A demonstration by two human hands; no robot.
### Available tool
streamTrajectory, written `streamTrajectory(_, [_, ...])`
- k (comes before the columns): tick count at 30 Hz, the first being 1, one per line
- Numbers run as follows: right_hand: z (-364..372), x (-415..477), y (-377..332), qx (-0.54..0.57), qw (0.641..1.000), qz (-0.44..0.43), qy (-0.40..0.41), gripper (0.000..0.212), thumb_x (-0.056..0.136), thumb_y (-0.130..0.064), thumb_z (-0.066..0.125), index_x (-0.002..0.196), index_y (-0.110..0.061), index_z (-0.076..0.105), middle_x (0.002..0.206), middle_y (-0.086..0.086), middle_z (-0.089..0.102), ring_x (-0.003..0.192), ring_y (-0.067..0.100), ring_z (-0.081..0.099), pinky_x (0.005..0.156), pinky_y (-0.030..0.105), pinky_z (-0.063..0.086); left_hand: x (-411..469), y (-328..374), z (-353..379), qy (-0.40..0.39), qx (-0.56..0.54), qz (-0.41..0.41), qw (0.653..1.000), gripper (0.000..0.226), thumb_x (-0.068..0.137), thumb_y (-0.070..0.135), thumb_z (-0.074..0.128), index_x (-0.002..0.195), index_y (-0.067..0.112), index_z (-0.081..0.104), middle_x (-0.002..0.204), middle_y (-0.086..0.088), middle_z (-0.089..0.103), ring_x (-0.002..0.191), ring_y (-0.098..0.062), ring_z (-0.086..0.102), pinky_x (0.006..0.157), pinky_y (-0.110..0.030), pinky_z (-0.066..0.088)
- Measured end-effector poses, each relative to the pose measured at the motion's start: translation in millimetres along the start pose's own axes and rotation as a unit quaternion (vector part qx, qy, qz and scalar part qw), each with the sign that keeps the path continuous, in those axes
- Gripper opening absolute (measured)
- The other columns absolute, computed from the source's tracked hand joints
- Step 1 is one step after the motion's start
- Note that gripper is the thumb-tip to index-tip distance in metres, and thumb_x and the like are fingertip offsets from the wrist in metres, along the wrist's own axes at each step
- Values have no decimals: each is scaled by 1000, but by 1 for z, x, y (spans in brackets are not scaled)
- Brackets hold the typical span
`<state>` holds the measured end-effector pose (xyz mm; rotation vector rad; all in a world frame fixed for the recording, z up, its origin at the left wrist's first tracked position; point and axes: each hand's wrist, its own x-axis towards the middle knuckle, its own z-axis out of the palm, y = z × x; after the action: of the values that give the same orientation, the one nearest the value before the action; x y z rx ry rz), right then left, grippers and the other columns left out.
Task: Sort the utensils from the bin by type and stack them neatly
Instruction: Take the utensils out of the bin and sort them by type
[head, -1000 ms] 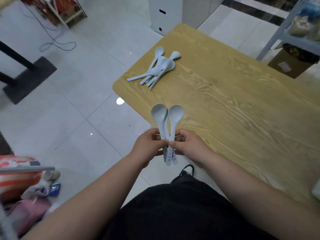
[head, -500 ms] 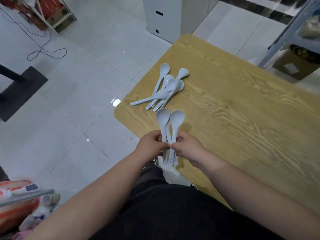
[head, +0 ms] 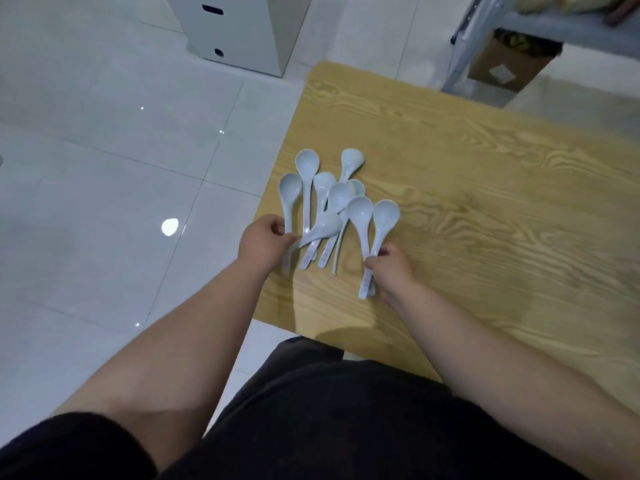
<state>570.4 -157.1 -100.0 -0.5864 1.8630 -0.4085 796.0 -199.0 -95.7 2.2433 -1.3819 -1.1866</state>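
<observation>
Table (head: 485, 202): light wood-grain top with a rounded corner, filling the right half of the view.
Floor (head: 104, 168): glossy white tiles with thin grout lines, left of the table.
Light glare (head: 170, 226): a bright oval spot on the tiles, near the table's left edge.
Cabinet (head: 239, 29): white, two dark slots on its face, standing on the floor beyond the table's far corner.
Shelf rack (head: 465, 43): grey metal frame at upper right, behind the table.
Cardboard box (head: 505, 64): brown, white label, under the rack's shelf.
</observation>
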Motion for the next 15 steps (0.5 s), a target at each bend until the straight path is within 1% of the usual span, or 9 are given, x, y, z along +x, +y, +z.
streamTrajectory(2, [9,0,-4,21,999,14,22,9,92,-9,59,100,-12,60,94,7,64,79,21,61,56,30,46,13,-1,2,-21,28,6,999,22,84,28,74,100,16,65,87,5,62,76,-14,58,58,-22,41])
streamTrajectory(3, [13,0,-6,34,999,20,30,10,93,-9,58,102,-11,60,93,6,63,78,20,60,56,29,46,18,-1,3,-36,41,8,998,24,84,29,73,102,17,64,88,5,62,77,-13,58,58,-21,40])
streamTrajectory(5, [19,0,-5,56,997,32,50,11,94,-9,56,103,-12,61,96,5,64,82,21,61,65,32,51,24,-1,7,-60,62,14,996,28,84,31,72,107,18,61,90,6,62,81,-14,59,59,-22,39])
streamTrajectory(7, [25,1,-4,64,995,38,71,11,93,-11,55,102,-15,61,99,5,65,87,22,63,74,35,53,27,0,9,-75,82,22,994,31,85,31,71,110,17,58,89,6,61,82,-15,59,59,-24,39])
streamTrajectory(10, [32,2,-6,77,992,48,87,10,95,-11,54,101,-17,58,95,1,63,81,17,59,68,32,48,29,2,10,-92,105,46,989,28,86,26,68,108,16,53,84,8,56,74,-12,54,55,-23,35])
streamTrajectory(12, [38,1,-11,48,995,33,80,9,94,-12,55,102,-17,57,93,-1,62,78,15,57,64,30,45,29,4,10,-101,107,55,988,29,85,24,69,106,15,52,85,6,56,70,-9,54,53,-23,35])
streamTrajectory(15, [40,-1,-18,-61,996,-18,63,2,93,-19,59,93,-19,57,95,1,66,74,13,58,61,29,45,30,3,7,-112,124,63,984,29,82,26,70,102,15,51,92,-1,58,69,-10,54,52,-25,35])
